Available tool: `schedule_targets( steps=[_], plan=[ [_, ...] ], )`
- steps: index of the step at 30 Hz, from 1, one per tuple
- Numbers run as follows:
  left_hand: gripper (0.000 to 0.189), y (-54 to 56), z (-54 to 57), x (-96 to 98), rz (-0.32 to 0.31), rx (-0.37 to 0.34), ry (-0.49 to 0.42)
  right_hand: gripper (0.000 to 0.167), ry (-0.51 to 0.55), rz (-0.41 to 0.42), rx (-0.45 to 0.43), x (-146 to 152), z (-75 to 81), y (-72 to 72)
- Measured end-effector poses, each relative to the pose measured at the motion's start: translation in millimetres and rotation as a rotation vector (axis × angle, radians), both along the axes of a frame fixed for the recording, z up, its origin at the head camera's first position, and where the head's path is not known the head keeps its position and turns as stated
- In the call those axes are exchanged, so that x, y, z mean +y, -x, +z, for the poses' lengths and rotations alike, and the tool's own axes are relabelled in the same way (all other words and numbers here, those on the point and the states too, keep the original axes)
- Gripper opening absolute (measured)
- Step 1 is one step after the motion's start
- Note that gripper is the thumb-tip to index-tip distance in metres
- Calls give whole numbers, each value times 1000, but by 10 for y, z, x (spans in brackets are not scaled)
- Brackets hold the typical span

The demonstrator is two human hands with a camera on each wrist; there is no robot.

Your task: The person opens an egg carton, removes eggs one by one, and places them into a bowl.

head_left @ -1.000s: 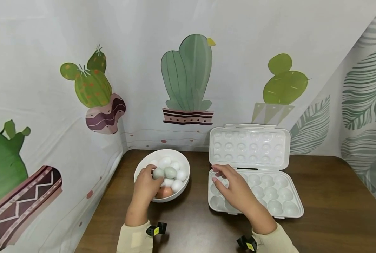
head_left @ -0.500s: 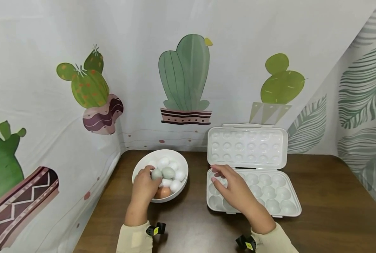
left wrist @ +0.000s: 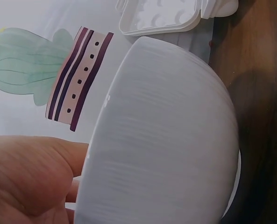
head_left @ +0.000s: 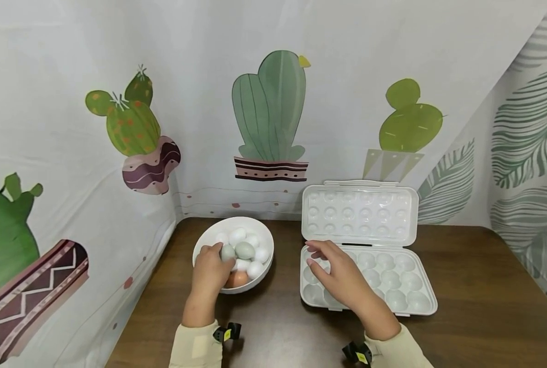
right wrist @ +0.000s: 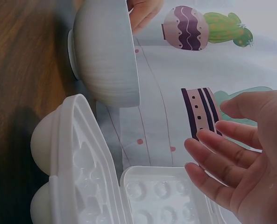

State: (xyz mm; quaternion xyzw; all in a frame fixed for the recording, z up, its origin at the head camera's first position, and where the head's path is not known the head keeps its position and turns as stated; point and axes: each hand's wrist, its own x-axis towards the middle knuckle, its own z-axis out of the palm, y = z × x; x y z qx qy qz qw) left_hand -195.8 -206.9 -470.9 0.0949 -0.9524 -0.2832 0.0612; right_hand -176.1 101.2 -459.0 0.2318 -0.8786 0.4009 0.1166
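Note:
A white bowl [head_left: 203, 236] of eggs stands at the left of the table. Over its near left side, my left hand [head_left: 209, 271] pinches a pale green egg [head_left: 228, 252] between thumb and fingers. Another pale green egg [head_left: 244, 250] lies beside it, among several white eggs [head_left: 255, 270] and brown ones [head_left: 238, 279] near the front. In the left wrist view the bowl wall [left wrist: 161, 130] hides the fingertips. My right hand [head_left: 342, 276], fingers relaxed and holding nothing, hovers over the left part of an opened white egg box [head_left: 427, 306] with rounded hollows.
The box's lid [head_left: 360, 237] stands raised behind its base, near the cloth backdrop [head_left: 199, 128] printed with cacti. Both wrists carry small black cameras [head_left: 227, 333]. Brown wooden table surface [head_left: 282, 327] runs between the bowl and the box.
Both hands have stayed almost where they were, the left at the pale green egg and the right over the box. The head view has shifted slightly.

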Motion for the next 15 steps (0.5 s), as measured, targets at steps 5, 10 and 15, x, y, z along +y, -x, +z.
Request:
schedule_targets(
  steps=[5, 10, 15],
  plan=[
    [54, 5, 28, 15, 31, 36, -6, 36, -10, -8, 16, 13, 7, 5],
    [47, 12, 64, 53, 62, 121, -37, 35, -13, -22, 24, 50, 18, 5],
    [27, 1, 139, 153, 42, 269, -75, 32, -22, -48, 44, 96, 45, 14]
  ],
)
